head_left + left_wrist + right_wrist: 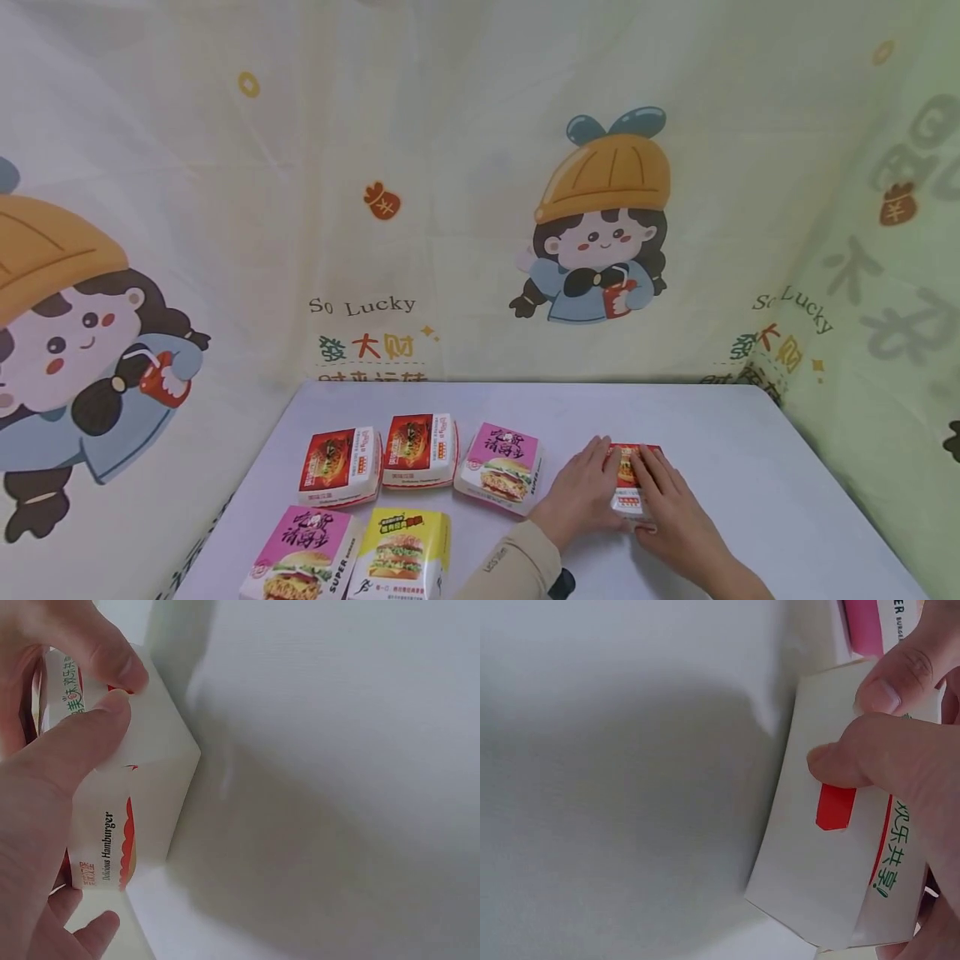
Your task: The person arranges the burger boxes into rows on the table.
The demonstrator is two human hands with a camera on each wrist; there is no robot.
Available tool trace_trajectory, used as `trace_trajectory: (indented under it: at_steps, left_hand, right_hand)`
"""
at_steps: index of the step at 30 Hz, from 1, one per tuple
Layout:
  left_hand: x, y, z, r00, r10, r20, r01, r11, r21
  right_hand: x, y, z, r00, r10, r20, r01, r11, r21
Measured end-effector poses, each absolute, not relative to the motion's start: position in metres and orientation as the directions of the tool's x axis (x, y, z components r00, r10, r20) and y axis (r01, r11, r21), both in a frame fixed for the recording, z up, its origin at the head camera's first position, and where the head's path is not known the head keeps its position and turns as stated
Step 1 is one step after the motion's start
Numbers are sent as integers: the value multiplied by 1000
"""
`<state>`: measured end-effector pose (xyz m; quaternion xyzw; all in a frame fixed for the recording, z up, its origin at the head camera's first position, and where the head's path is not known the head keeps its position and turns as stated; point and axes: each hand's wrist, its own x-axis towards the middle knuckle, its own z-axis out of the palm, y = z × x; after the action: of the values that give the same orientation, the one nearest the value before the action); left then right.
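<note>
A red and white hamburger box sits on the right half of the table, between my two hands. My left hand grips its left side, and my right hand holds the right side, with fingers over the top. Seen from the left wrist, both thumbs press on the white front of the box, close together. In the right wrist view a small red tab shows just below one thumb. The box looks closed; its far side is hidden by my fingers.
Left of my hands stand two red and white boxes, a pink box, another pink box and a yellow box. A dark object lies by my left sleeve. Printed cloth hangs behind the white table.
</note>
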<state>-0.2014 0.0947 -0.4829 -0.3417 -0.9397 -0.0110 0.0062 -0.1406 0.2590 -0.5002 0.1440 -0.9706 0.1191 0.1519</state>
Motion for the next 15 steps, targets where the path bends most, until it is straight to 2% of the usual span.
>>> trace_trajectory:
  at_steps: [8,15]
  left_hand:
    - [-199,95,-486,-795,607,-28,602,793,99]
    - [-195,83,-484,-786,617,-37,613,785,91]
  right_hand:
    - [-140,258,-502,-904,-247,350,-326,927,-186]
    - [-141,260,-502,-942,-231,242,-286,932,-223]
